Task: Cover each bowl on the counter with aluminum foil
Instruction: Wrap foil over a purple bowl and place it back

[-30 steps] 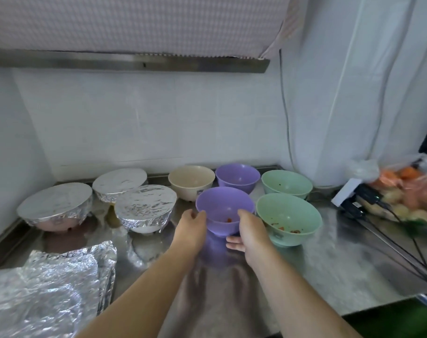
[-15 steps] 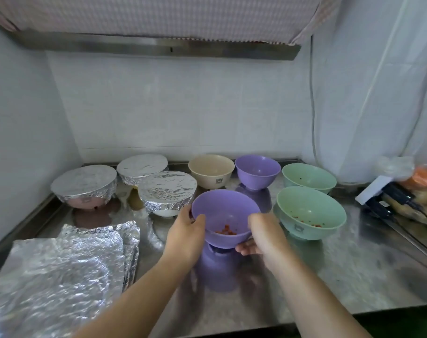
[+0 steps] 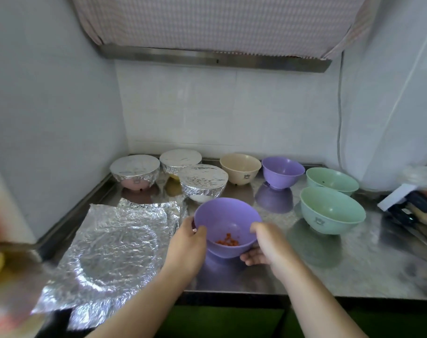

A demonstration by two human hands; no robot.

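My left hand [image 3: 186, 250] curled round the left rim of the purple bowl [image 3: 228, 224], thumb hooked over the edge, while my right hand [image 3: 268, 245] gripped the opposite side, fingers tucked under its base. The bowl was smooth matte plastic, round and deep, with a small heap of orange-red diced bits [image 3: 228, 241] at the bottom. I could not tell whether it was resting on the counter [image 3: 268, 276] or held just above it.

Left of that bowl lay a stack of foil sheets [image 3: 115, 250], crinkled and bright, the top one pressed with a faint circular ring. Behind the bowl and touching distance from it stood a foil-covered bowl [image 3: 204, 182], its wrap wrinkled and folded down over the sides. Further back and left of it sat two more foil-capped bowls [image 3: 135, 170], [image 3: 180, 161], their tops stretched flat. Behind the held bowl to the right were a cream bowl [image 3: 240, 168] and a second purple one [image 3: 283, 172], both uncovered. Right of the held bowl stood two pale green bowls [image 3: 333, 211], [image 3: 331, 180], open too.

The counter was brushed stainless steel, shiny enough to mirror the bowls. White tiled wall [image 3: 219, 113] rose behind, with a steel-edged hood [image 3: 214, 58] draped in checked cloth above.
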